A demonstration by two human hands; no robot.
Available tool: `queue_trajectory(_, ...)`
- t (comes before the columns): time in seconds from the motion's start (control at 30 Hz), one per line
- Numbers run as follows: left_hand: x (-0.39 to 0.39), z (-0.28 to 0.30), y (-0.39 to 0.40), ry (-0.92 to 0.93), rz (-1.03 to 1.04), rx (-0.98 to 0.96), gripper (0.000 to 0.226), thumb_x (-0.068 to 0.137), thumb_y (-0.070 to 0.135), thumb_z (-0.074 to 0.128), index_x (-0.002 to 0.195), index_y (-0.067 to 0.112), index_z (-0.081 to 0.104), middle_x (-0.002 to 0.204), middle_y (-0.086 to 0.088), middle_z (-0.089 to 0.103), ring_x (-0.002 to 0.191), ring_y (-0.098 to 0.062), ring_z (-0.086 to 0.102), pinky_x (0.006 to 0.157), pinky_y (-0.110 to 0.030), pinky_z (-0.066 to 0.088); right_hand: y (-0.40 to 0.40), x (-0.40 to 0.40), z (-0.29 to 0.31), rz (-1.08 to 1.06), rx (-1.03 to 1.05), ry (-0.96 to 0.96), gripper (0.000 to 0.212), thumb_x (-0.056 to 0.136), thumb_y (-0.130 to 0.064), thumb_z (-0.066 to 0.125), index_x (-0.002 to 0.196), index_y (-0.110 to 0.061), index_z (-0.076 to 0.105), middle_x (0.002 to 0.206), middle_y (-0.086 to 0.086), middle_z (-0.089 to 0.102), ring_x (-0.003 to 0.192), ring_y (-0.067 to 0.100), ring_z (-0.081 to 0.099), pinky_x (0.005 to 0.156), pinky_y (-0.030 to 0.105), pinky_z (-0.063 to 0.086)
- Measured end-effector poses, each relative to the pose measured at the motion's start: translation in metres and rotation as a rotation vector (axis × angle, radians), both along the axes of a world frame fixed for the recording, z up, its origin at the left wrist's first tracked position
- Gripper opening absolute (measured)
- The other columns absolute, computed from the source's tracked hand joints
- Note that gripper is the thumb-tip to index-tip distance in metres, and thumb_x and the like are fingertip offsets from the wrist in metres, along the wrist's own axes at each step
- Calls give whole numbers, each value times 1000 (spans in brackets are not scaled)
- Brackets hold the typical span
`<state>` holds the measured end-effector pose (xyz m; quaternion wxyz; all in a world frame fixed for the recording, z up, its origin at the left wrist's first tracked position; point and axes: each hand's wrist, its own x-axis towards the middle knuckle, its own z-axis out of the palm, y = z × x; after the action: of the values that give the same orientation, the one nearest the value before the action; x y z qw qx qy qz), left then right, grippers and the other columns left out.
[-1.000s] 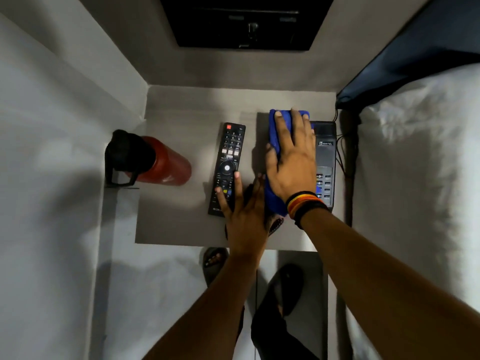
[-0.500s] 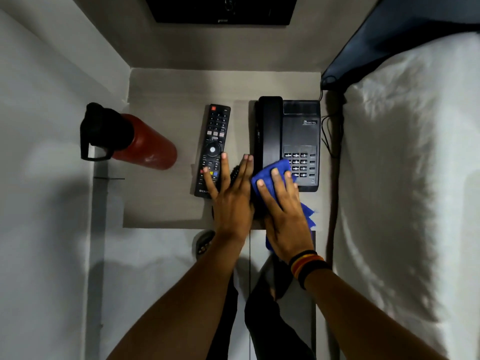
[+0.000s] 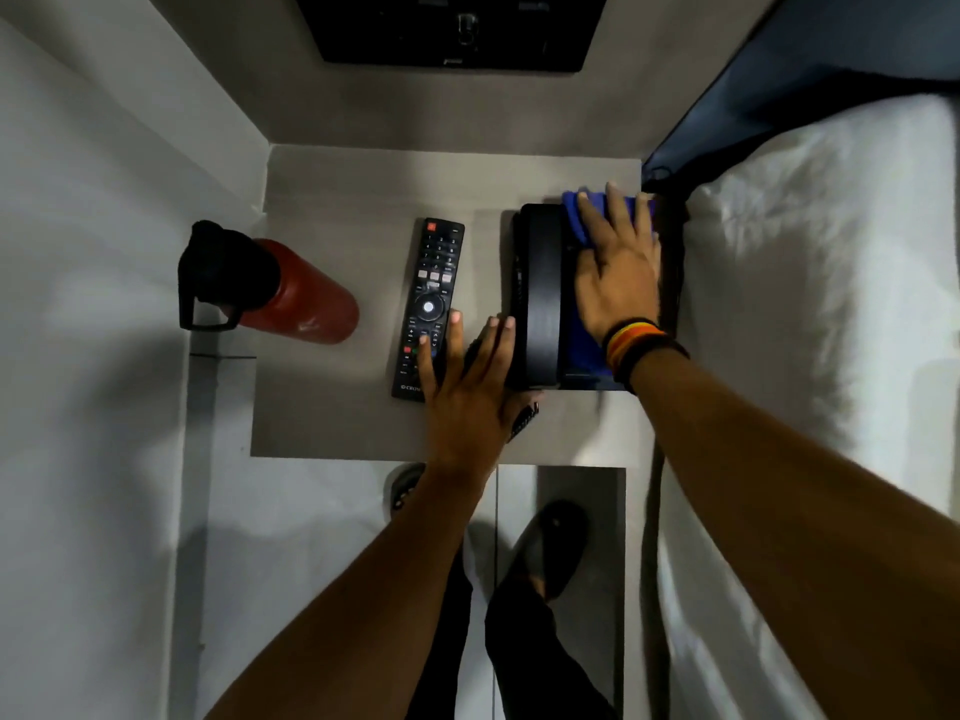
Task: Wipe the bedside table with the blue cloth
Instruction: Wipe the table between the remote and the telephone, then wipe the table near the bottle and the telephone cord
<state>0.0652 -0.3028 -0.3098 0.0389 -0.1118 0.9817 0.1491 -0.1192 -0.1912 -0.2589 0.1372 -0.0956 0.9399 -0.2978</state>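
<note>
Wiping the phone on my grey bedside table [image 3: 332, 407]

My right hand [image 3: 618, 283] presses flat, fingers spread, on the crumpled blue cloth [image 3: 584, 215] over the black desk telephone [image 3: 540, 304]; my left hand [image 3: 467, 397] lies open beside the black remote control [image 3: 431, 298].

bottle [image 3: 291, 293] left of remote [image 3: 431, 298], phone [image 3: 540, 304] right
</note>
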Motion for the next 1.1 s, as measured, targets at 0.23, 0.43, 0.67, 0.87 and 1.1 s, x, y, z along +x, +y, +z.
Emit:
queue_trajectory(0.23,0,1,1,29,-3,-41,83,98,71,38,164,22,33,170,3,36,162,-37,15,127,-68,2,50,99,-15,122,65,50,83,90,3,48,162,-32,25,173,-7,7,160,23,-6,128,48,-3)
queue_trajectory(0.43,-2,16,-2,-97,-49,-53,85,99,73,30,167,22,22,173,1,27,163,-37,7,128,-65,-1,77,183,11,-89,-74,-166,73,92,12,47,149,-34,48,166,-18,24,158,16,16,126,52,24)
queue_trajectory(0.67,50,31,-29,67,143,275,73,107,46,44,167,12,20,177,-8,12,164,-27,0,132,-56,-1,-15,130,80,-101,-322,50,58,96,-15,42,152,-30,46,168,-6,29,148,6,38,121,20,29)
queue_trajectory(0.87,83,5,-75,-34,255,286,66,108,29,54,165,7,26,174,-11,19,162,-33,12,131,-57,16,-130,46,30,317,4,-115,75,92,6,46,161,-18,30,173,9,9,158,34,13,126,42,25)
queue_trajectory(1.1,68,-13,-89,-24,144,110,73,100,42,64,163,18,35,172,-5,28,160,-37,16,129,-60,11,-138,86,-18,331,180,-43,93,85,22,39,164,-23,17,174,1,-4,159,29,-10,108,38,45)
